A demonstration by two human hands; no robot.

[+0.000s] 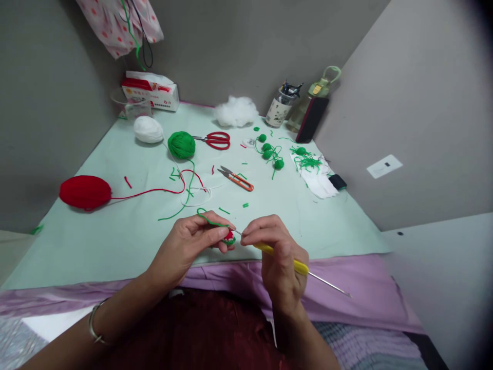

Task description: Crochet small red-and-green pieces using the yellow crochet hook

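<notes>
Between thumb and fingers, my left hand (192, 237) pinches a small crochet piece (230, 237) of red, white and green yarn, partly hidden by the fingertips. A green strand (208, 220) loops over the left index finger. My right hand (281, 257) is closed around the yellow handle of a crochet hook (301, 267). One thin metal end of it points at the crochet piece, at or very near its upper edge; the other end sticks out to the lower right. Just beyond the hands lie short green yarn scraps (224, 210).
Red (85, 192), green (182, 145) and white yarn balls (148, 129) stand left. Red-handled scissors (218, 140) and orange thread snips (236, 179) lie mid-table. White stuffing (236, 112), a pen cup (278, 110), a bottle (300, 113) and a phone (313, 119) are behind; small green balls (267, 150) lie right.
</notes>
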